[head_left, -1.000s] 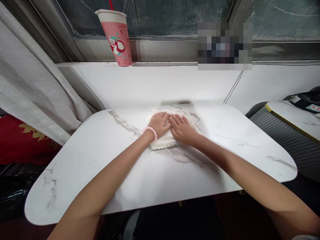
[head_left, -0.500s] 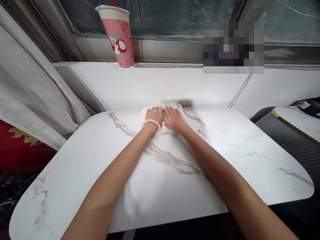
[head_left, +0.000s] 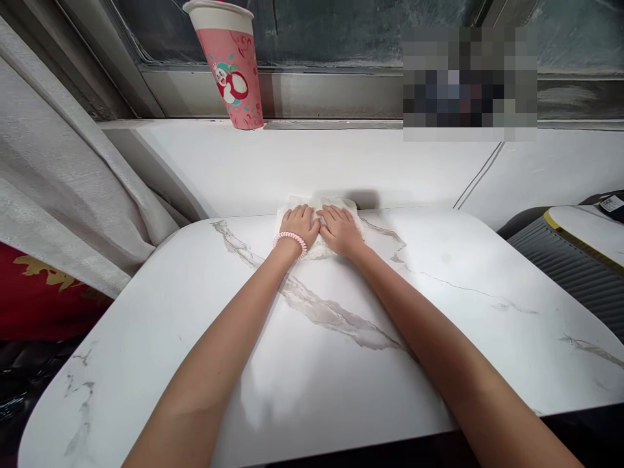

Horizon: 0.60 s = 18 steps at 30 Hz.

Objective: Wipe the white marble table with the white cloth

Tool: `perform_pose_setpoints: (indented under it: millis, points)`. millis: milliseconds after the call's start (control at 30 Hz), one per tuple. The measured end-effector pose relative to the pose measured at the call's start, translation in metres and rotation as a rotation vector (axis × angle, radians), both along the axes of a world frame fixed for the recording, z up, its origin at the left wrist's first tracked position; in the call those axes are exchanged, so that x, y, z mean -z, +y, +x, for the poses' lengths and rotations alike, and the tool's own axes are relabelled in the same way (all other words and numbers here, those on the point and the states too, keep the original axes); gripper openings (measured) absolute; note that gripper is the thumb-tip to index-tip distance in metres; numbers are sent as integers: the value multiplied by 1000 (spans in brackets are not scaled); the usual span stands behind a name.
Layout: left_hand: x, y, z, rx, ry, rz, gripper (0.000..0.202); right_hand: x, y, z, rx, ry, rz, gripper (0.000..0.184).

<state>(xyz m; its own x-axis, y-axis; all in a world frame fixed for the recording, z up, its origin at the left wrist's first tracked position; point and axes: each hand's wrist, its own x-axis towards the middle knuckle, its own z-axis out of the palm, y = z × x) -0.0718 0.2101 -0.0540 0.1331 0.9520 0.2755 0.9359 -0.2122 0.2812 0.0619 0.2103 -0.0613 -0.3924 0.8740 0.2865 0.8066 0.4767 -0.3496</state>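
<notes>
A crumpled white cloth (head_left: pixel 312 203) lies at the far edge of a white marble-look table (head_left: pixel 439 312). My left hand (head_left: pixel 298 224), with a pink coil band at the wrist, rests flat on the cloth's left part with fingers stretched out. Pressed on the right part is my right hand (head_left: pixel 341 229), fingers also extended and touching the left hand. Both arms reach straight across the table. Most of the cloth is hidden under the hands.
A pink paper cup (head_left: pixel 229 62) with a cartoon print stands on the window ledge (head_left: pixel 390 162) behind the table. A grey curtain (head_left: pixel 63 175) hangs at the left. Another table edge and a dark ribbed seat (head_left: pixel 570 250) sit at the right.
Both hands have pushed the cloth away from me, from the table's middle to its far edge. The view has shifted forward with them.
</notes>
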Motion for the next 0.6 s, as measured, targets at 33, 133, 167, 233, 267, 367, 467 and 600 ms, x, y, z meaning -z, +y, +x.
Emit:
perform_pose_setpoints:
  millis: [33,133,167,233,267,367,467,600]
  points:
    - [0,-1,1,2,-1,-9,43,0,1,0,-5,26,-17,48]
    - [-1,-1,-2,-13,-49,4,46,-4,11,6,-41,241,-120,46]
    - [-2,0,-5,-26,-98,23,47,-6,15,12,-54,383,-169,46]
    - [-8,2,-14,-71,-298,67,45,-11,23,29,-64,724,-259,49]
    - [-12,4,-21,-94,-453,79,44,-13,26,39,-58,892,-286,52]
    - [-21,6,-43,-140,-975,66,46,-19,28,66,-32,1221,-321,58]
    - [-23,4,-57,-136,-1250,17,52,-21,25,74,-10,1291,-368,62]
    - [-15,3,-52,-93,-1069,13,49,-19,24,56,-14,1071,-344,58]
